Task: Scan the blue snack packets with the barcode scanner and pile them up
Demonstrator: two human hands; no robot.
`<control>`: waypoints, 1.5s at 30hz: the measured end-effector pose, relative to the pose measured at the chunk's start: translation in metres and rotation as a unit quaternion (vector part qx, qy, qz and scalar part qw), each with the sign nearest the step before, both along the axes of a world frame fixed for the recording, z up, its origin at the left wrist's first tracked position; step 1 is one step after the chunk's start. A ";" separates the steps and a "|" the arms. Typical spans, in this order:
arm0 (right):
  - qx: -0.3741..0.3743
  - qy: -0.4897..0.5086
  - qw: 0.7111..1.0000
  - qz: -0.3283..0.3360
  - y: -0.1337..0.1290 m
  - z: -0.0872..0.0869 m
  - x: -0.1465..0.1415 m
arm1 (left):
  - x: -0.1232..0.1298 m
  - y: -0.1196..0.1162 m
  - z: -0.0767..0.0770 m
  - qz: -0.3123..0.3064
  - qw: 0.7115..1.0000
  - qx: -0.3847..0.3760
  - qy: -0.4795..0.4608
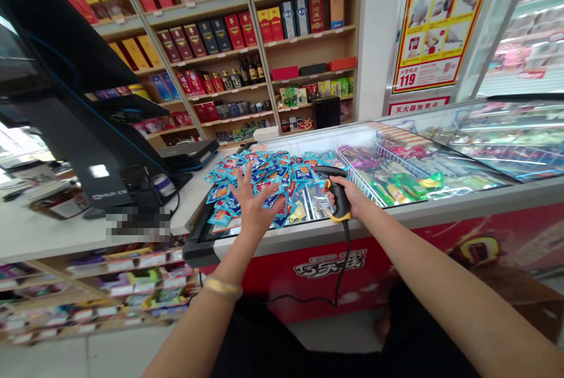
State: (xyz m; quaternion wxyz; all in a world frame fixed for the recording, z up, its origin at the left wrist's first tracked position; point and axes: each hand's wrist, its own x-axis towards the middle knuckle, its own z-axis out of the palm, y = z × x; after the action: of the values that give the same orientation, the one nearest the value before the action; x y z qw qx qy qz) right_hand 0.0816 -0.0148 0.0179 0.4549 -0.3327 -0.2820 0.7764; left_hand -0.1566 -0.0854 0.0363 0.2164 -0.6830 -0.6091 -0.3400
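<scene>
A heap of small blue snack packets [229,175] is spread over the glass top of a chest freezer [264,231]. Over the front of this heap is my left hand [255,204], fingers spread and nothing held in them; whether it touches the packets I cannot tell. My right hand [348,193] is wrapped round the handle of a black and yellow barcode scanner [339,201]. The scanner's head points left, over the right side of the heap. From its grip a black cable [346,254] hangs down in front of the freezer and runs off to the left.
At left, a counter [185,207] carries a dark point-of-sale terminal [101,131]. Frozen goods in a wire basket [361,181] show through the freezer glass. Behind stand shelves of boxed bottles [211,37]. A wooden stool [515,295] is at lower right.
</scene>
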 end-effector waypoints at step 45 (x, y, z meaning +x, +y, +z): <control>0.097 -0.041 0.989 0.100 -0.019 -0.001 -0.023 | -0.026 0.032 -0.036 -0.039 0.982 -0.044 -0.178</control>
State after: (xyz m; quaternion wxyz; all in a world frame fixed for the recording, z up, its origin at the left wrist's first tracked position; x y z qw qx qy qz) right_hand 0.0589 -0.0341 0.0167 0.3929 -0.2885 -0.4066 0.7727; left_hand -0.1826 -0.0532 0.0001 0.0611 -0.6435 -0.6252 -0.4373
